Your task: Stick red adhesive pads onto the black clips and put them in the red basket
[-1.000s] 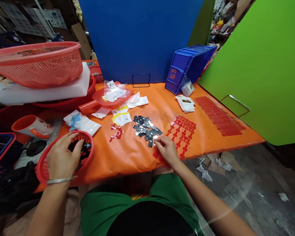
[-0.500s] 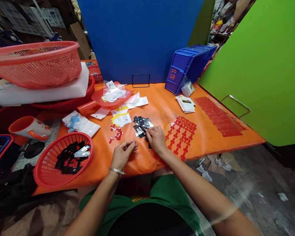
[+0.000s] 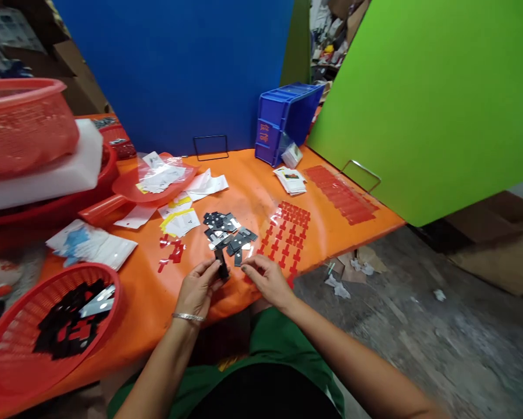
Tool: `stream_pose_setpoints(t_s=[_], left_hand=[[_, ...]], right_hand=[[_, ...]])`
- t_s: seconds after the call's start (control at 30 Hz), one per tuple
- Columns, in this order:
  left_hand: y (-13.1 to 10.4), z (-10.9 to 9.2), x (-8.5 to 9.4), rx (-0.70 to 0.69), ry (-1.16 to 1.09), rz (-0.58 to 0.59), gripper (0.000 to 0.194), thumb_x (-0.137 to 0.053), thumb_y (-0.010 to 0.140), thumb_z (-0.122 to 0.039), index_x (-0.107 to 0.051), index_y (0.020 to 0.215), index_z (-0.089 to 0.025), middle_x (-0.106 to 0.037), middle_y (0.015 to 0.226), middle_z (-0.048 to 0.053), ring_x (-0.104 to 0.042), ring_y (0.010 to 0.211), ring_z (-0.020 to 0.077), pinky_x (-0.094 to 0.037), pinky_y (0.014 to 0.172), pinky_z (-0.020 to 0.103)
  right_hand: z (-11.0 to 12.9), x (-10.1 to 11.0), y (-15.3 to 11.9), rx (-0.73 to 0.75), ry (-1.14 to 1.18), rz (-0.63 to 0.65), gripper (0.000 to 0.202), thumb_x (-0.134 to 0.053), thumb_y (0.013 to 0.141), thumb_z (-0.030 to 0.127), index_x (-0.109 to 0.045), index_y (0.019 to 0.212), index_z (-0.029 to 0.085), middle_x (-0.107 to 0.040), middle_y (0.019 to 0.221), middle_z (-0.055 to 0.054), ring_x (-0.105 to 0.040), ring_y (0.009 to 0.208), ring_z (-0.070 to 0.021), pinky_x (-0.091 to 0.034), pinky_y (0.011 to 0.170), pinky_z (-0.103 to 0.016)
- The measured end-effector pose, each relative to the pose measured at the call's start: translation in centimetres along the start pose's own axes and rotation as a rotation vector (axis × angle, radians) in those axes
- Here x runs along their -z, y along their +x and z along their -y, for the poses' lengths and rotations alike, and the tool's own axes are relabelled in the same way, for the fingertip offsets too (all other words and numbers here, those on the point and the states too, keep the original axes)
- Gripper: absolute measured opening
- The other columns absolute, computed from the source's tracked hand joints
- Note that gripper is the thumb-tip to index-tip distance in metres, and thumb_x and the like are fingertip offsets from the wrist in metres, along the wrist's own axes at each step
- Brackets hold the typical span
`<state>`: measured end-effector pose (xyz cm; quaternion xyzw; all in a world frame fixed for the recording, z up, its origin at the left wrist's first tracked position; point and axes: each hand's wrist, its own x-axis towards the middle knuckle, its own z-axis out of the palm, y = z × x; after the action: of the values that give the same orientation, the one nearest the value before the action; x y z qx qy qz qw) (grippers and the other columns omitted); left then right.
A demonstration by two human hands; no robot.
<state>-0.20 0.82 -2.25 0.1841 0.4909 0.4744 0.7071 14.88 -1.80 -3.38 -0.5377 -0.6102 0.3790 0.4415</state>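
Observation:
My left hand (image 3: 199,286) is closed on a narrow black flat piece (image 3: 221,263), which it holds up on edge between thumb and fingers. To its right, my right hand (image 3: 267,279) has thumb and fingertips pinched together. Whatever they hold, if anything, is too small to make out. Just beyond both hands lies a loose pile of black and silvery flat pieces (image 3: 226,228). Rows of red T-shaped pieces (image 3: 286,230) are laid out to the right of the pile. A few loose red pieces (image 3: 174,251) lie to its left.
A red basket (image 3: 3,361) with black and silvery pieces stands at the near left. Behind it are a plastic packet (image 3: 95,244) and a red dustpan (image 3: 128,187) with papers. A blue bin (image 3: 270,125), a card stack (image 3: 291,181) and overlapping red strips (image 3: 342,195) sit farther back.
The view has turned to the right. My left hand, holding nothing visible before, now grips a black flat piece. My right hand has drawn back from the pile towards me.

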Motion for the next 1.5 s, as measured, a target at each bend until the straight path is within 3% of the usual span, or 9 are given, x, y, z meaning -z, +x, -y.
stream_pose_setpoints(t_s=[0.13, 0.23, 0.37, 0.63, 0.8, 0.93, 1.03, 1.3, 1.5], left_hand=[[0.2, 0.0, 0.0, 0.063, 0.074, -0.014, 0.011, -0.063, 0.075, -0.01, -0.057, 0.083, -0.012, -0.067, 0.067, 0.004, -0.067, 0.064, 0.0154, -0.057, 0.062, 0.026], [0.4, 0.2, -0.7, 0.083, 0.112, 0.015, 0.007, -0.057, 0.08, -0.008, -0.054, 0.084, -0.012, -0.068, 0.072, 0.007, -0.068, 0.066, 0.0157, -0.057, 0.064, 0.027], [0.7, 0.8, -2.9, 0.09, 0.162, 0.087, 0.013, -0.06, 0.078, -0.01, -0.051, 0.087, -0.013, -0.069, 0.073, 0.008, -0.068, 0.065, 0.0158, -0.057, 0.062, 0.026], [2.9, 3.5, -8.5, 0.093, 0.32, 0.222, 0.014, -0.061, 0.077, -0.013, -0.049, 0.083, -0.014, -0.068, 0.065, 0.005, -0.067, 0.058, 0.0153, -0.056, 0.062, 0.029], [5.5, 5.7, -11.8, 0.074, 0.389, 0.246, 0.01, -0.053, 0.08, -0.006, -0.047, 0.079, -0.014, -0.066, 0.065, 0.005, -0.064, 0.053, 0.012, -0.055, 0.058, 0.026], [7.3, 6.7, -14.3, 0.062, 0.424, 0.276, 0.013, -0.051, 0.079, -0.004, -0.045, 0.08, -0.015, -0.064, 0.07, 0.003, -0.062, 0.052, 0.0101, -0.053, 0.056, 0.024], [8.0, 7.1, -15.8, 0.077, 0.444, 0.306, 0.014, -0.054, 0.078, -0.004, -0.045, 0.079, -0.015, -0.063, 0.072, 0.002, -0.062, 0.052, 0.0103, -0.053, 0.058, 0.026], [8.5, 7.5, -16.9, 0.121, 0.464, 0.291, 0.017, -0.054, 0.078, -0.005, -0.042, 0.08, -0.016, -0.061, 0.077, 0.002, -0.064, 0.058, 0.0114, -0.054, 0.062, 0.028], [8.7, 7.6, -16.9, 0.15, 0.442, 0.266, 0.018, -0.059, 0.077, -0.009, -0.043, 0.081, -0.016, -0.064, 0.085, 0.005, -0.065, 0.061, 0.0118, -0.055, 0.063, 0.029]], right_hand=[[-2.9, 6.0, 0.4, -0.057, -0.165, -0.254, 0.013, -0.051, 0.081, 0.028, -0.059, 0.079, 0.019, -0.061, 0.075, -0.002, -0.055, 0.069, -0.0163, -0.043, 0.064, -0.027], [-5.6, 11.1, 1.4, -0.087, -0.428, -0.433, 0.011, -0.048, 0.078, 0.023, -0.058, 0.074, 0.018, -0.06, 0.074, -0.004, -0.055, 0.071, -0.0181, -0.043, 0.067, -0.029], [-7.8, 14.7, 2.4, -0.139, -0.667, -0.442, 0.013, -0.048, 0.074, 0.016, -0.06, 0.07, 0.017, -0.06, 0.075, -0.006, -0.055, 0.072, -0.0186, -0.043, 0.07, -0.03], [-9.0, 14.2, 3.7, -0.226, -0.739, -0.31, 0.008, -0.057, 0.069, 0.013, -0.064, 0.069, 0.016, -0.062, 0.076, -0.007, -0.056, 0.07, -0.0187, -0.04, 0.063, -0.027], [-9.0, 14.6, 4.3, -0.279, -0.756, -0.252, 0.009, -0.058, 0.066, 0.009, -0.062, 0.064, 0.017, -0.062, 0.067, -0.004, -0.055, 0.061, -0.0162, -0.036, 0.055, -0.024], [-8.4, 14.0, 3.7, -0.263, -0.805, -0.296, 0.011, -0.057, 0.071, 0.013, -0.065, 0.079, 0.014, -0.062, 0.083, -0.011, -0.056, 0.074, -0.0213, -0.038, 0.062, -0.028], [-8.2, 13.3, 3.3, -0.239, -0.816, -0.315, 0.013, -0.053, 0.074, 0.014, -0.066, 0.074, 0.013, -0.06, 0.083, -0.012, -0.054, 0.08, -0.0231, -0.039, 0.068, -0.03], [-8.7, 13.2, 3.5, -0.213, -0.69, -0.396, 0.012, -0.05, 0.067, 0.01, -0.061, 0.067, 0.016, -0.06, 0.076, -0.008, -0.053, 0.076, -0.0205, -0.04, 0.073, -0.031], [-9.3, 13.8, 3.1, -0.215, -0.484, -0.467, 0.011, -0.049, 0.071, 0.022, -0.058, 0.066, 0.018, -0.061, 0.072, -0.004, -0.055, 0.071, -0.0183, -0.043, 0.069, -0.03]])
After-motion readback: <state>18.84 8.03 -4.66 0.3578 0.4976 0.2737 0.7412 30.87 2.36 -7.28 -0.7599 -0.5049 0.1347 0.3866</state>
